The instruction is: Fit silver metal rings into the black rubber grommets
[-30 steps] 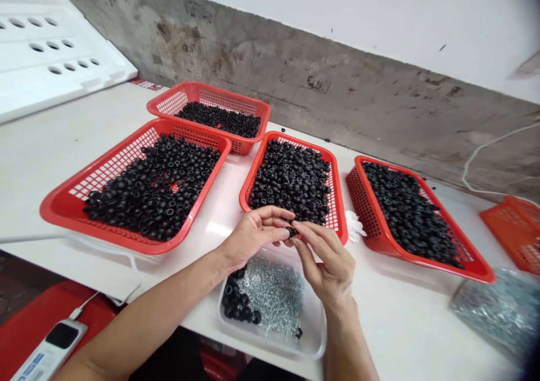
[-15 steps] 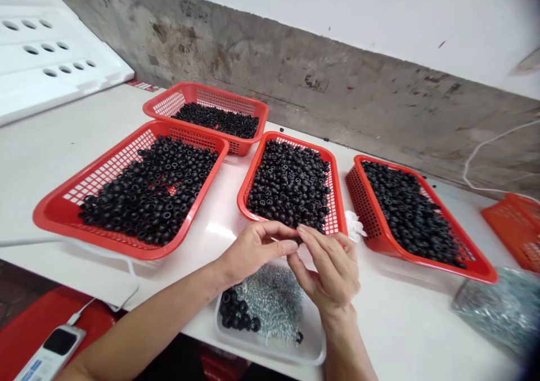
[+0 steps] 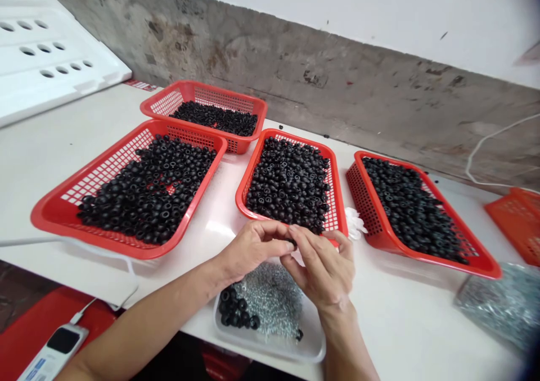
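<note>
The left hand pinches a small black piece between thumb and forefinger. The right hand meets it from the other side, its forefinger close to the piece and its thumb lower down; whether it grips the piece too cannot be told, as the fingers hide most of it.

Just below both hands, nearer the person, a translucent plastic container holds a heap of small silvery parts, with a cluster of round black pieces on the side under the left wrist. Directly beyond the hands stands a red mesh basket full of black hollow beads. A white flower-shaped item lies just beyond the right hand, beside that basket.

Farther out, to the left of the left hand, a second red basket carries more black beads, and behind it, farther from the hand, a third holds finer black parts. To the right of the right hand is a fourth red basket, also loaded with black beads; past it on the tabletop lies a clear bag of shiny parts. Far left of the left hand leans a white foam panel with holes.
</note>
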### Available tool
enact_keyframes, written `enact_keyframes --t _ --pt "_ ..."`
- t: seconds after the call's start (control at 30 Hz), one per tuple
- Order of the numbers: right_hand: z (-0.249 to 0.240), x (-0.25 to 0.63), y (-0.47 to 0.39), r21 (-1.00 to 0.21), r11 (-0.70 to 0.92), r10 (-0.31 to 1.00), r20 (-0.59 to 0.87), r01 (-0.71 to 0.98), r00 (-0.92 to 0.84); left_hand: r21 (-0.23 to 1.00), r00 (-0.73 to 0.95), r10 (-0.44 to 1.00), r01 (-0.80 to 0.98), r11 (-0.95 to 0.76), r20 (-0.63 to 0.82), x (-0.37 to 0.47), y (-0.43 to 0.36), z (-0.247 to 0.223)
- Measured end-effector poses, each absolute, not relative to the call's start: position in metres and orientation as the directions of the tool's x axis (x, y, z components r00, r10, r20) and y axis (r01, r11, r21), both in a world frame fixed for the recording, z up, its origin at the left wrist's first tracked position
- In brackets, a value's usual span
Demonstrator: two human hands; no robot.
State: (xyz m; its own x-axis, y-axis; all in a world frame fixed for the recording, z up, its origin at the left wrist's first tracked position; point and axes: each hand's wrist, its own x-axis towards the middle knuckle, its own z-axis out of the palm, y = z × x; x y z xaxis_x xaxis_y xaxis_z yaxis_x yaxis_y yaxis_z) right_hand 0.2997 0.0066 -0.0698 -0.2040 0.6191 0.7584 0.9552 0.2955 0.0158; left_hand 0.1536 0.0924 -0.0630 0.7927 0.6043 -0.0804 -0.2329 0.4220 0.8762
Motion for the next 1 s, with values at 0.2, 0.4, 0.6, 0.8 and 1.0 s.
enact_keyframes --t 0.2,0.4,0.6,0.8,1.0 --pt "-0.068 0.304 0.007 -0.096 0.366 0.651 0.737 0.926 -0.181 0.880 0.790 0.609 -0.232 0.415 -0.079 0.154 0.094 -0.065" --pt "-0.064 0.307 0.006 -0.523 0.454 0.780 0.625 0.721 -0.037 0.872 0.774 0.628 -0.249 0.422 -0.083 0.155 0.097 -0.065" --pt "-0.065 0.310 0.008 -0.597 0.447 0.789 0.614 0.666 0.021 0.868 0.798 0.598 -0.242 0.434 -0.077 0.155 0.096 -0.065" --pt "-0.066 0.313 0.010 -0.538 0.489 0.752 0.658 0.686 -0.021 0.859 0.788 0.610 -0.251 0.446 -0.086 0.156 0.095 -0.066" --pt "-0.068 0.311 0.010 -0.576 0.493 0.751 0.660 0.653 0.015 0.858 0.780 0.621 -0.265 0.440 -0.078 0.157 0.094 -0.065"
